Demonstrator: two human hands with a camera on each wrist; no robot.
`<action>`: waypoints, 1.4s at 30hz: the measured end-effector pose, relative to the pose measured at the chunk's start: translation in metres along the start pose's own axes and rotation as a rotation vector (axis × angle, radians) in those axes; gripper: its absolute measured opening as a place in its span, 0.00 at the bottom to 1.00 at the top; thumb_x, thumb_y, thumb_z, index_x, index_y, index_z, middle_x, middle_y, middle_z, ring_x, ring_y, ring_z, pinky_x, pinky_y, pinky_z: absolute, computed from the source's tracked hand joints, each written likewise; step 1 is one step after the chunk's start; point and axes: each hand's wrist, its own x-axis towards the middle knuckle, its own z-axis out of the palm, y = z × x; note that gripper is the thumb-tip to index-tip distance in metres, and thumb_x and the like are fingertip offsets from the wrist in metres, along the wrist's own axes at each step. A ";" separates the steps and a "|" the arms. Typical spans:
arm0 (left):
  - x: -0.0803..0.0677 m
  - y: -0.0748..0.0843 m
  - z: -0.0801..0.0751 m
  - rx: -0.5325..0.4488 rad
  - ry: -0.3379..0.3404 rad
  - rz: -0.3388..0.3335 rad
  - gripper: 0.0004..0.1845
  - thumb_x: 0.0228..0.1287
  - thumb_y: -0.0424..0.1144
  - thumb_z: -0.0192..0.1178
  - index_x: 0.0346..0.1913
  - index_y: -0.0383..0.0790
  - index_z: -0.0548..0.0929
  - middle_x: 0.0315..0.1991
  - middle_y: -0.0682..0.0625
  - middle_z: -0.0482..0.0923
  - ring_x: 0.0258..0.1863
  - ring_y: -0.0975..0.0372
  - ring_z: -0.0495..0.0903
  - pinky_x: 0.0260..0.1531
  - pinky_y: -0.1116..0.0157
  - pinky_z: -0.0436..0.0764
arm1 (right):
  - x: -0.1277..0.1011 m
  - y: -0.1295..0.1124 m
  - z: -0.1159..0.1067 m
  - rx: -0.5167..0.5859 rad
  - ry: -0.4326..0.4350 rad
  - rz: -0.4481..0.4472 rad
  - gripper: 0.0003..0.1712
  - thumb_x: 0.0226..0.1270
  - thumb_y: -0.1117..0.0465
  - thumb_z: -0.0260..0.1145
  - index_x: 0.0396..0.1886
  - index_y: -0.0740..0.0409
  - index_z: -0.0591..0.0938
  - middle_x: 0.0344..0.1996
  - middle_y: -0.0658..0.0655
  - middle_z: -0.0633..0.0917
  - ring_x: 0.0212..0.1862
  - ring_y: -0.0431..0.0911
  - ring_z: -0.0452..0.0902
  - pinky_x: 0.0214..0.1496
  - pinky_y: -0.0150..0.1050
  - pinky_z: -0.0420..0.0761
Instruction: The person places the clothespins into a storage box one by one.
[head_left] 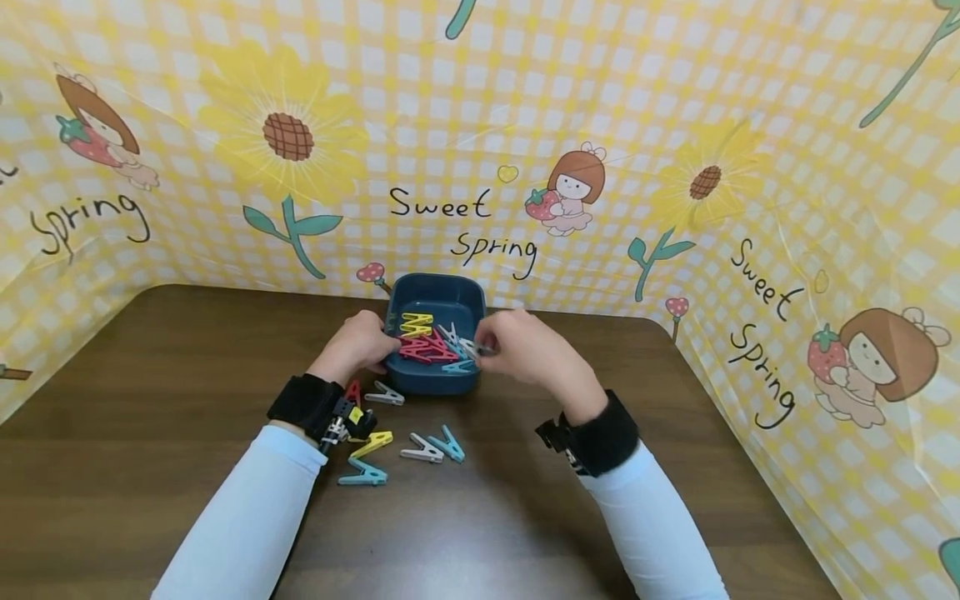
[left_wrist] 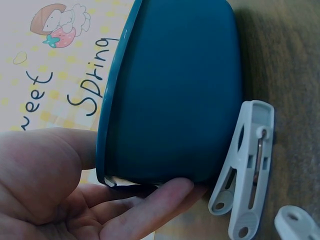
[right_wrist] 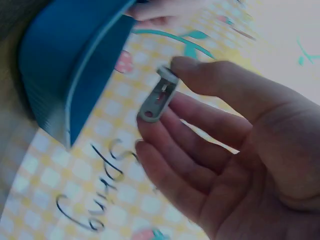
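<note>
A dark blue plastic bin (head_left: 433, 383) stands near the back of the table, with several yellow (head_left: 417, 320), red (head_left: 426, 347), white and light blue clothespins inside. My left hand (head_left: 362, 340) grips the bin's left side, thumb at the rim and fingers along the outer wall (left_wrist: 170, 90). Over the right rim, my right hand (head_left: 525, 348) pinches a pale grey clothespin (right_wrist: 159, 100) between thumb and fingertips. Close to the bin's front left corner lies a white clothespin (head_left: 385, 394), and a red clothespin (head_left: 353, 392) is partly hidden by the left wrist.
In front of the bin, loose on the brown table (head_left: 525, 533), lie a yellow clothespin (head_left: 372, 443), a white clothespin (head_left: 423, 451) and two light blue clothespins (head_left: 363, 474). A yellow checked cloth (head_left: 450, 125) with printed flowers rises behind the table and along its sides.
</note>
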 end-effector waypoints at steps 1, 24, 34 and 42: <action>0.000 0.000 0.000 0.004 -0.001 -0.005 0.23 0.80 0.39 0.61 0.63 0.20 0.80 0.58 0.26 0.85 0.35 0.55 0.95 0.40 0.62 0.94 | 0.009 -0.001 0.001 -0.019 -0.005 -0.005 0.10 0.75 0.59 0.74 0.50 0.57 0.91 0.40 0.54 0.90 0.39 0.44 0.81 0.46 0.38 0.86; -0.001 0.000 -0.002 0.007 -0.008 0.023 0.20 0.79 0.38 0.60 0.58 0.20 0.82 0.52 0.30 0.86 0.37 0.53 0.95 0.44 0.59 0.94 | 0.104 -0.020 0.050 -0.332 -0.308 -0.094 0.05 0.79 0.61 0.70 0.49 0.52 0.89 0.42 0.51 0.90 0.41 0.44 0.80 0.53 0.38 0.86; -0.004 0.000 -0.001 0.000 -0.007 0.009 0.21 0.80 0.38 0.60 0.59 0.20 0.81 0.54 0.28 0.85 0.38 0.52 0.95 0.47 0.57 0.94 | 0.107 -0.015 0.061 -0.351 -0.283 -0.053 0.09 0.79 0.59 0.71 0.53 0.51 0.88 0.45 0.51 0.91 0.43 0.44 0.83 0.60 0.40 0.88; -0.003 0.002 -0.001 -0.001 -0.006 0.007 0.21 0.81 0.38 0.59 0.61 0.19 0.80 0.54 0.28 0.85 0.38 0.52 0.95 0.44 0.58 0.94 | 0.096 0.005 0.040 -0.187 -0.140 -0.053 0.08 0.79 0.62 0.68 0.52 0.55 0.89 0.44 0.53 0.90 0.43 0.45 0.83 0.52 0.40 0.87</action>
